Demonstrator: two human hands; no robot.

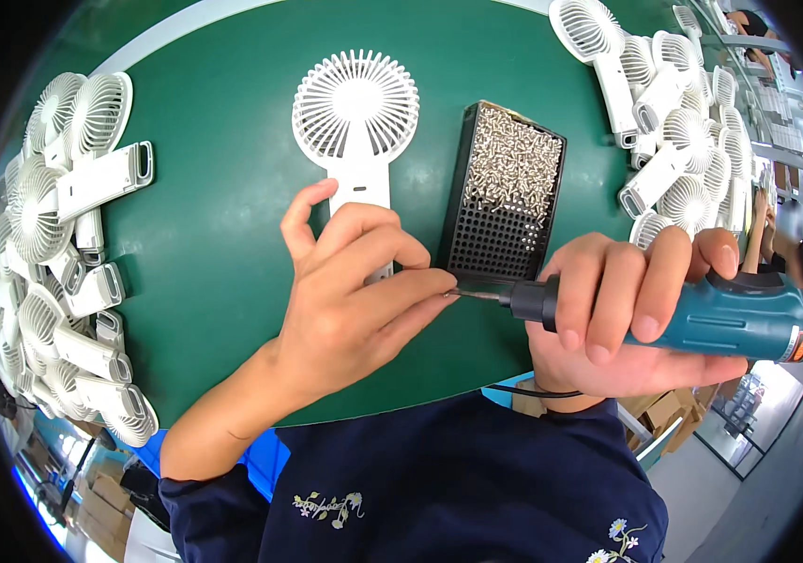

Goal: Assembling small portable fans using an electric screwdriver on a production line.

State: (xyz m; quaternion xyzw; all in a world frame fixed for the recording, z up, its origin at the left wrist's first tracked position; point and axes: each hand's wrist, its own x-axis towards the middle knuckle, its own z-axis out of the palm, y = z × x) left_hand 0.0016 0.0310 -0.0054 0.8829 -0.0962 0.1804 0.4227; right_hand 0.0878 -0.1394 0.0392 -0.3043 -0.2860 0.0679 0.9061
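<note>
- My right hand point(615, 305) wraps a teal electric screwdriver point(744, 314).
- My left hand point(350, 305) pinches at its tip point(477, 296); on what, I can't tell.
- White fan point(356, 103) near black screw tray point(486, 249).

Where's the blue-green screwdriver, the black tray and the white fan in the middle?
Screwdriver point(730, 319): head view, on its blue-green body.
Black tray point(492, 241): head view, on its bare holes.
White fan point(356, 101): head view, on its round hub.

White fan point(360, 169) lying flat; teal electric screwdriver point(739, 319) sideways, bit point(483, 296) pointing left.
</note>
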